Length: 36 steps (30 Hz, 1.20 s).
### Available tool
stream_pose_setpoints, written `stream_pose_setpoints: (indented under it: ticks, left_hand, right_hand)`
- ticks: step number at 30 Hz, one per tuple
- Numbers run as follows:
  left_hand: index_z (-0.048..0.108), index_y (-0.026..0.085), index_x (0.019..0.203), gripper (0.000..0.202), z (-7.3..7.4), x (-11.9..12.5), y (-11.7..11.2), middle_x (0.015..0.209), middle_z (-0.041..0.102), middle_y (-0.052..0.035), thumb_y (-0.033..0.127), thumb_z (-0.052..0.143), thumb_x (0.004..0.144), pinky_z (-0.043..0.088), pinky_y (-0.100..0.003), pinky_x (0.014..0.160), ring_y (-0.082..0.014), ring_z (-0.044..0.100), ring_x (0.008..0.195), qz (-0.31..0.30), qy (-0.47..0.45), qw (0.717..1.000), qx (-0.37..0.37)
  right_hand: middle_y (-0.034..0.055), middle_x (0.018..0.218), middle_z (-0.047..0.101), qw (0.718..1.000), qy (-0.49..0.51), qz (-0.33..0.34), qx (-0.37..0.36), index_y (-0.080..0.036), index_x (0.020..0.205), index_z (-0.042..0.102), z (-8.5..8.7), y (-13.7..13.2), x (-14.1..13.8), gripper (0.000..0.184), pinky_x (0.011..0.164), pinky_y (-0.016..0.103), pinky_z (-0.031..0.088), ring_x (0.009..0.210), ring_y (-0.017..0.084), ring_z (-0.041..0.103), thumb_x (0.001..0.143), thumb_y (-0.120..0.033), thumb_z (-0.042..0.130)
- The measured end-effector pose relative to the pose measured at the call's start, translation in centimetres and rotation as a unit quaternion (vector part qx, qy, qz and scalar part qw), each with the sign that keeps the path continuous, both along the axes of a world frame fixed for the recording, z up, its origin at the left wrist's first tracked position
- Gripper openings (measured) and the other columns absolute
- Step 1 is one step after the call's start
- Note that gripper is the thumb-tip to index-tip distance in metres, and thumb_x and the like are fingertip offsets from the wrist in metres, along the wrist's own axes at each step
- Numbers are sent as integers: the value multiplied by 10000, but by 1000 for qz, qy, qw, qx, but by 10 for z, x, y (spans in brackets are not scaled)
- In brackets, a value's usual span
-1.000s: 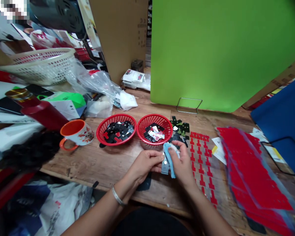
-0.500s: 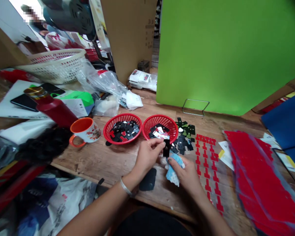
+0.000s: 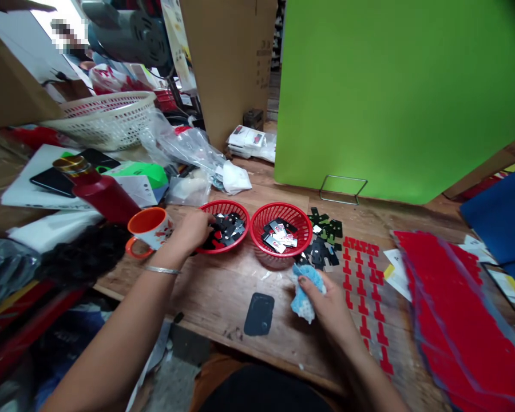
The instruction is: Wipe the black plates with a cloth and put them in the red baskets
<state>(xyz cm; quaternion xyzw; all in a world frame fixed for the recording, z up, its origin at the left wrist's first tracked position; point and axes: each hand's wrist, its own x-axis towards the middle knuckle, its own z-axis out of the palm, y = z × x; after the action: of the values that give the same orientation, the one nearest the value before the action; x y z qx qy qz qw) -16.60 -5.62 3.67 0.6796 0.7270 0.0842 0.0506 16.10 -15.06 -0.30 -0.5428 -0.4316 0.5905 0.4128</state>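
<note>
A green board (image 3: 395,97) fills the upper right. At the centre, a right red basket (image 3: 282,211) sits beside a left red basket (image 3: 229,206). The person's left hand (image 3: 194,227) dips into the latter; whether its fingers hold anything cannot be told. Right of centre, the right hand (image 3: 329,298) pinches a blue cloth (image 3: 304,303). Small dark pieces (image 3: 232,228) lie in the left red basket.
</note>
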Motion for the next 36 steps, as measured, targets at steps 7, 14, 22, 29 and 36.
stream_pose_setpoints:
  ticks: [7, 14, 22, 29, 36]
  left_hand:
    - [667, 220, 728, 99, -3, -14, -10, 730, 690, -60, 275, 675, 646, 410, -275, 628, -243, 623, 719, 1, -48, 998, 40]
    - [656, 146, 848, 352, 17, 37, -34, 667, 669, -30, 350, 755, 579, 468, -256, 527, -159, 597, 539, 152, -443, 872, 142]
    - [706, 121, 879, 365, -4, 145, -71, 660, 671, -31, 347, 780, 602, 509, -238, 572, -113, 585, 539, 91, -723, 680, -86]
    - [724, 112, 801, 302, -15, 164, -78, 680, 674, -50, 347, 771, 617, 476, -200, 533, -102, 573, 537, 37, -706, 683, -183]
    - [691, 100, 720, 291, -16, 164, -81, 571, 624, -33, 348, 785, 601, 481, -211, 529, -95, 559, 499, 36, -711, 666, -221]
  right_hand:
    - [-33, 570, 532, 999, -20, 28, 26, -161, 871, 625, 5, -3, -5, 412, 463, 240, 419, 493, 134, 491, 712, -539, 667]
    - [-30, 688, 555, 995, -75, -15, 56, -217, 957, 509, 9, 1, -5, 388, 510, 236, 454, 578, 144, 524, 726, -478, 680]
    - [110, 1395, 369, 913, -240, 78, 320, -229, 1404, 322, 19, -5, -23, 472, 1050, 436, 334, 1285, 253, 367, 937, -279, 370]
    - [122, 1234, 533, 899, -222, 121, 357, -203, 1296, 488, 14, 1, -16, 422, 964, 384, 425, 1157, 236, 504, 881, -155, 425]
    - [-19, 579, 568, 994, -74, 16, 82, -183, 802, 598, 14, 14, -8, 293, 479, 238, 421, 506, 141, 522, 831, -470, 550]
